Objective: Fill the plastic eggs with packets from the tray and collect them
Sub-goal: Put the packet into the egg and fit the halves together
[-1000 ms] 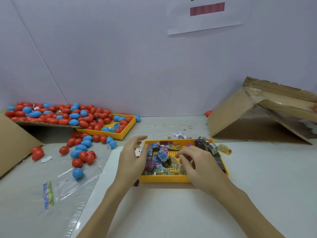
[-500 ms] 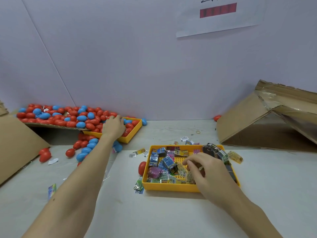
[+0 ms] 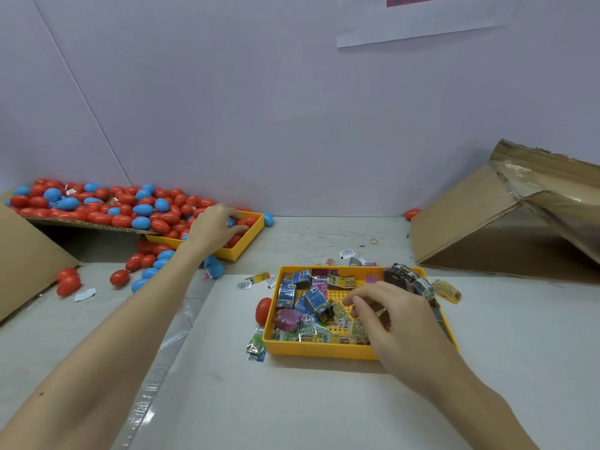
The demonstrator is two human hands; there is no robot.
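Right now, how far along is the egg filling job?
Nothing shows which eggs are filled. One red egg lies beside the packet tray. In hand: the left hand reaches into the egg tray, its fingers around an egg there; the right hand picks among the packets. Left: a big egg pile and many packets.

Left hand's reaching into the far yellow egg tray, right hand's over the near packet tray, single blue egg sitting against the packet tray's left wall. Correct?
Not quite: in the head view the egg against the packet tray is red, not blue. Left hand at the egg tray and right hand placement are right.
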